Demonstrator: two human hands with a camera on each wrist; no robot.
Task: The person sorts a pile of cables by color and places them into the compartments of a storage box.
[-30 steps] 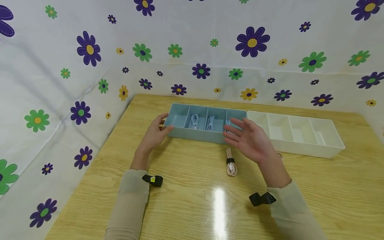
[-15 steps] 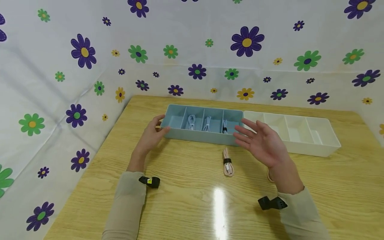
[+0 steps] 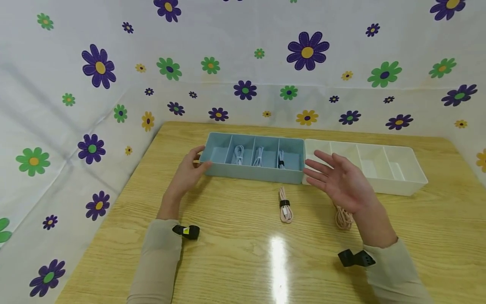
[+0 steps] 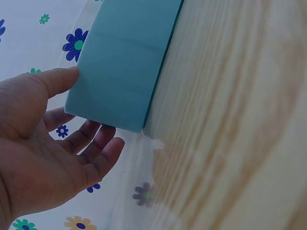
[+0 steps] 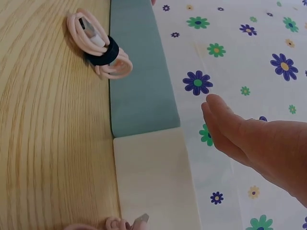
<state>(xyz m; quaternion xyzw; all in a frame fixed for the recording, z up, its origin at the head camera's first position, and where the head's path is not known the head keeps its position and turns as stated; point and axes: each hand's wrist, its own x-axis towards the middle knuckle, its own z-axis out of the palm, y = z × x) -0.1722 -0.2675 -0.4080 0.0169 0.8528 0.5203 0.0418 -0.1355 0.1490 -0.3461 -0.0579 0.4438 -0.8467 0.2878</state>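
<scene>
My left hand (image 3: 187, 171) touches the left end of a blue divided storage box (image 3: 247, 171), thumb at its front corner and fingers relaxed along the end wall. Blue charging cables lie in the box: one coiled cable (image 3: 238, 154), another bundled cable (image 3: 258, 156), and a cable with a black strap (image 3: 281, 159) in the rightmost compartment. My right hand (image 3: 341, 181) hovers palm up in front of the white divided box (image 3: 395, 187), fingers extended, holding nothing. A pink charging cable (image 3: 285, 206) with a black strap lies before the blue box. Beneath my right hand, another pink cable (image 3: 343, 218) is partly hidden.
Both boxes stand end to end near the back of the wooden table (image 3: 228, 253). A white flowered cloth (image 3: 212, 38) rises behind and to the left. Each wrist wears a small black camera, such as the left camera (image 3: 190, 232).
My right hand has drawn rightward from the blue box to the white one, uncovering the black-strapped blue cable and part of the right pink cable. The left hand stays at the box's end.
</scene>
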